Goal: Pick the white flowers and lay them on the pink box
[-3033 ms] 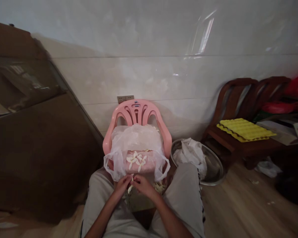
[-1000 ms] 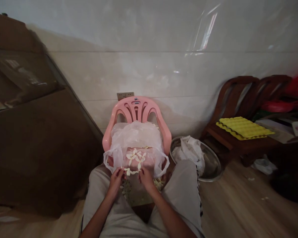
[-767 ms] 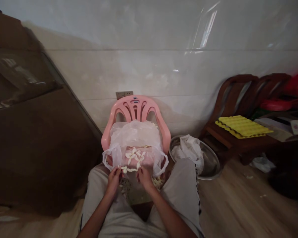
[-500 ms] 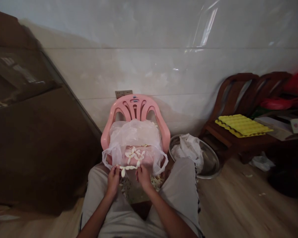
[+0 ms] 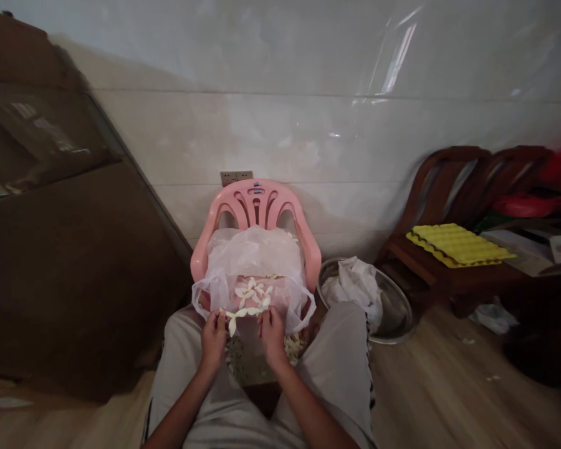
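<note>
A pale strand of petal-like pieces [image 5: 245, 312] stretches between my hands, one piece hanging down near its left end. My left hand [image 5: 214, 338] pinches the left end. At the other end, the fingers of my right hand [image 5: 272, 337] are closed on it. Just beyond lie more pale flower-like pieces [image 5: 249, 290] on the front of a pink plastic chair's seat. A translucent white plastic bag [image 5: 250, 252] covers much of that seat, its handles looping out on both sides. Below my hands, between my knees, are many pale pieces [image 5: 293, 346]; what holds them is partly hidden.
The pink chair [image 5: 312, 259] backs onto a tiled wall. Right of my knee stands a metal basin [image 5: 404, 312] with a white plastic bag [image 5: 358, 284]. Farther right, a yellow egg tray [image 5: 458, 244] rests on a wooden chair [image 5: 414, 268]. Large cardboard [image 5: 75, 280] fills the left side.
My right hand has risen slightly, and its end of the strand is a little higher. My left hand stays nearly in place. The camera view has shifted slightly.
</note>
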Action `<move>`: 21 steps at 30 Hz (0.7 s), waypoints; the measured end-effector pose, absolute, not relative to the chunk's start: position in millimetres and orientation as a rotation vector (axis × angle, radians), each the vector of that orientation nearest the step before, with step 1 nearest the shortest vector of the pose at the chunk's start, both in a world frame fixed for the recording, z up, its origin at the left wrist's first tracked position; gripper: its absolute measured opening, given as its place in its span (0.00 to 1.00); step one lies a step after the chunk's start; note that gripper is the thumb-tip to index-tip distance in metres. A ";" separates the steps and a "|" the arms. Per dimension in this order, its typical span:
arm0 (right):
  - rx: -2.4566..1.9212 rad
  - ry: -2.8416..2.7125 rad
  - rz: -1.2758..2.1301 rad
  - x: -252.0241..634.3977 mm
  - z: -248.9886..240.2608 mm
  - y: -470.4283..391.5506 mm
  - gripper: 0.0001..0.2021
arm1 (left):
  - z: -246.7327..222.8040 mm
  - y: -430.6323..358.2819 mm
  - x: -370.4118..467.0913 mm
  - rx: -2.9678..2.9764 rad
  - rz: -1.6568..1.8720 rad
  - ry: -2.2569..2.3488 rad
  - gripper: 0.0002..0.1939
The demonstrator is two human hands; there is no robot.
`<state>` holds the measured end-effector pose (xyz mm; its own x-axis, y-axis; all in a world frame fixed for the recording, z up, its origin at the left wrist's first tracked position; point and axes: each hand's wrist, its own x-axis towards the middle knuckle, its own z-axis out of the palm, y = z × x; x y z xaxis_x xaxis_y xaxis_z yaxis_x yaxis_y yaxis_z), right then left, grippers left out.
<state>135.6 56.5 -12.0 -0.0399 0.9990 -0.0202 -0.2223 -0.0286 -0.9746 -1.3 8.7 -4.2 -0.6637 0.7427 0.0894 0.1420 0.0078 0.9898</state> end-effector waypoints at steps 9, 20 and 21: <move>-0.948 -0.926 1.376 134.6 19.0 45.7 0.14 | 35.6 -10.5 27.2 0.577 2.004 1.679 0.24; -0.931 -0.860 1.379 143.6 26.6 44.1 0.13 | 44.7 -7.5 38.9 0.418 2.035 1.571 0.23; -0.934 -0.856 1.379 144.1 26.7 44.3 0.13 | 45.8 -7.4 39.4 0.421 2.035 1.552 0.23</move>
<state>144.1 44.3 26.7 0.0257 0.9989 -0.0399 -0.4077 -0.0259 -0.9127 39.4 -7.4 45.8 -0.8047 0.5887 -0.0760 -0.2290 -0.1898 0.9547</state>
